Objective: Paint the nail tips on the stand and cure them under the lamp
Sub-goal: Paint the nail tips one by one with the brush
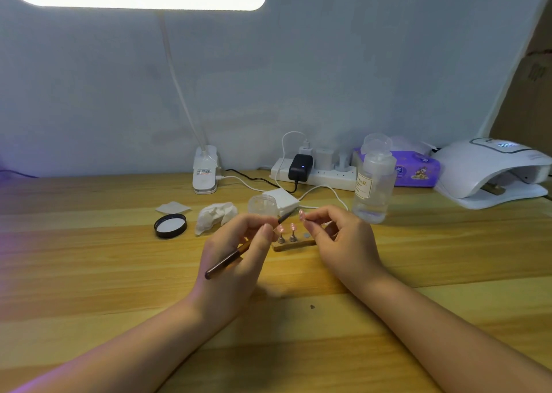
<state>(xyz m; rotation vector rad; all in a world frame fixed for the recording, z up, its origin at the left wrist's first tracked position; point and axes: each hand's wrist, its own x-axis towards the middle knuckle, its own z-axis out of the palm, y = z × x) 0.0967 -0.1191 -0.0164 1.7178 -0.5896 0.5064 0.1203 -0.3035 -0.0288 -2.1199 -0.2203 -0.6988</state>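
Note:
A small wooden stand [298,244] lies on the table between my hands, with two pink nail tips [286,229] upright on metal holders. My left hand [239,249] grips a dark nail brush [227,261], its bristle end pointing up and right. My right hand [337,237] pinches a third holder, lifted off the stand, with a pink nail tip [301,214] on it. The brush end sits just left of that tip. The white curing lamp [490,171] stands at the far right, a second stand partly visible inside its opening.
A clear bottle [373,183] stands just right of my right hand. A small clear jar [263,205], its black lid [170,226], a crumpled tissue [215,215], cotton pads [282,201], a power strip [316,171], a clip desk lamp [205,170] and purple wipes [418,168] lie behind.

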